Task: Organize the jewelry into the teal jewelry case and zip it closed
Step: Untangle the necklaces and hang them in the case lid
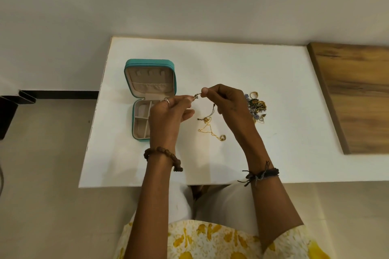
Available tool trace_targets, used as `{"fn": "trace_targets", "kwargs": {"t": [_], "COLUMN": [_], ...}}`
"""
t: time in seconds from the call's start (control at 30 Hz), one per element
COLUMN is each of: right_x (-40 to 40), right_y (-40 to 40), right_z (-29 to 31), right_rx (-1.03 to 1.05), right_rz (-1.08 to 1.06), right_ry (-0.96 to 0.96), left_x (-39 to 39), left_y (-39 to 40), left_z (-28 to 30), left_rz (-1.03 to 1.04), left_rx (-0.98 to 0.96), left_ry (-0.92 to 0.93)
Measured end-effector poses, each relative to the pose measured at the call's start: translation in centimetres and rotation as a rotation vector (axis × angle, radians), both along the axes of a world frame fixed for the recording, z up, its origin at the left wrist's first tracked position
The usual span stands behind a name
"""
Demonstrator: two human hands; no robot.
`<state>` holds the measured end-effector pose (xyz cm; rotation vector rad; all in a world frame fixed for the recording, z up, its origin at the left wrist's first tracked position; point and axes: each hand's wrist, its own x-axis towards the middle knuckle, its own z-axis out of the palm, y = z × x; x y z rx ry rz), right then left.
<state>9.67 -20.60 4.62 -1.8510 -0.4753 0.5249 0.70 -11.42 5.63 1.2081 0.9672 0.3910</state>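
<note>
The teal jewelry case (128, 82) lies open on the white table (210, 65), lid up at the back and beige compartments in front. My left hand (168, 115) and my right hand (227, 103) are raised above the table just right of the case. Between them they pinch a thin dark necklace (196, 96) by its two clasp ends. Its chain hangs down from my right hand to the table. A gold chain with a round pendant (210, 130) lies below the hands. A heap of mixed jewelry (257, 106) sits to the right, partly hidden by my right hand.
A wooden board (353, 94) lies along the table's right side. The table's left edge is just beyond the case, and its front edge runs under my wrists. A dark piece of furniture (8, 111) stands at the far left.
</note>
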Motion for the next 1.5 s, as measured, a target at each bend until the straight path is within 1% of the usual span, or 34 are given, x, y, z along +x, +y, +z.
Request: {"fn": "trace_targets", "kwargs": {"t": [0.1, 0.2, 0.4, 0.5, 0.67, 0.83, 0.9, 1.0, 1.07, 1.23, 1.33, 1.4, 1.5], "right_x": [0.1, 0.2, 0.4, 0.6, 0.5, 0.6, 0.6, 0.7, 1.0, 1.3, 1.9, 2.9, 4.7], "right_y": [0.0, 0.0, 0.0, -0.2, -0.6, -0.5, -0.5, -0.4, -0.2, 0.3, 0.5, 0.8, 1.5], "right_z": [0.3, 0.0, 0.2, 0.4, 0.7, 0.7, 0.6, 0.7, 0.9, 0.9, 0.9, 1.2, 1.9], "right_rx": [0.012, -0.019, -0.011, 0.006, 0.044, -0.003, -0.012, 0.035, 0.071, 0.059, -0.062, -0.185, -0.264], "right_rz": [-0.009, -0.004, -0.057, -0.055, -0.003, -0.002, -0.008, 0.001, -0.002, 0.005, 0.076, 0.165, 0.249], "right_ry": [0.052, 0.068, 0.158, 0.198, 0.154, 0.124, 0.126, 0.159, 0.161, 0.094, -0.062, -0.209, -0.327], "left_x": [0.0, 0.1, 0.2, 0.2, 0.2, 0.3, 0.3, 0.3, 0.4, 0.2, -0.2, -0.8, -1.5], "left_y": [0.1, 0.2, 0.0, 0.0, 0.1, -0.1, -0.1, -0.1, -0.4, -1.8, -2.0, -1.9, -1.9], "left_z": [0.4, 0.2, -0.4, -0.4, -0.6, -1.0, -1.2, -1.4, -1.4, -1.8, -2.0, -2.1, -1.8], "left_rz": [0.015, 0.015, 0.093, 0.116, 0.16, 0.185, 0.185, 0.191, 0.158, 0.019, -0.038, -0.059, -0.039], "left_rx": [-0.231, -0.295, -0.246, -0.257, -0.273, -0.146, -0.13, -0.132, -0.12, -0.061, -0.04, -0.077, -0.196], "left_ry": [-0.078, -0.108, -0.105, -0.132, -0.17, -0.123, -0.115, -0.116, -0.116, -0.036, 0.028, 0.053, 0.014]}}
